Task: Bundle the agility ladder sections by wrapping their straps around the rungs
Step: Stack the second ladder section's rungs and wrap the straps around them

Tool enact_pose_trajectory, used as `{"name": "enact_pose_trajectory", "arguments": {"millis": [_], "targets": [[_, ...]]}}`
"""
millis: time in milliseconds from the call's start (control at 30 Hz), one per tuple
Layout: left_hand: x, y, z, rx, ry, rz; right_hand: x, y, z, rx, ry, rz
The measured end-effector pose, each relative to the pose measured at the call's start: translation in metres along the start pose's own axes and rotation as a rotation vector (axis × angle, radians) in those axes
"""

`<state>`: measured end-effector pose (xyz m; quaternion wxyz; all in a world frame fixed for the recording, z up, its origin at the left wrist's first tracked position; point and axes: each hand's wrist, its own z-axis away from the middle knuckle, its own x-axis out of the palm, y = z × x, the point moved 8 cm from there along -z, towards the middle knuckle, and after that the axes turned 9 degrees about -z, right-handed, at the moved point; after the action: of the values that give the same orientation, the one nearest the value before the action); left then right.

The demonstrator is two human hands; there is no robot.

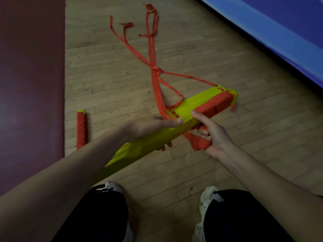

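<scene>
I have the left hand point(150, 130) curled round the stack of yellow rungs point(188, 105), held just above the wooden floor point(108, 75), while the right hand point(215, 137) grips the bunched red strap point(201, 144) beside them, forefinger straight against the wrapped end.

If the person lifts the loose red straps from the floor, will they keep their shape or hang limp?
Probably limp: the red straps lie in twisted curves on the floor. Thin and flat, so likely light. They cross, so pulling with the right hand may tangle them.
</scene>
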<state>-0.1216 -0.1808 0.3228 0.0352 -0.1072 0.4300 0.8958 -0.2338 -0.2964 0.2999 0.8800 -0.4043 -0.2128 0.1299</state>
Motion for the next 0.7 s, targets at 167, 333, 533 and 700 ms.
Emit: {"name": "enact_pose_trajectory", "arguments": {"millis": [167,333,533,700], "targets": [[0.006,-0.026,-0.001,-0.145,-0.240,0.106,0.011,-0.005,0.003,-0.010,-0.084,-0.063],[0.008,-0.036,-0.009,-0.165,-0.249,0.145,0.016,-0.012,0.006,-0.102,-0.137,0.097],[-0.011,-0.038,-0.006,-0.126,-0.201,0.214,0.030,-0.002,0.011,-0.069,-0.343,0.065],[-0.015,-0.034,0.000,-0.093,-0.215,0.203,0.019,0.004,0.003,-0.140,-0.233,0.304]]}}
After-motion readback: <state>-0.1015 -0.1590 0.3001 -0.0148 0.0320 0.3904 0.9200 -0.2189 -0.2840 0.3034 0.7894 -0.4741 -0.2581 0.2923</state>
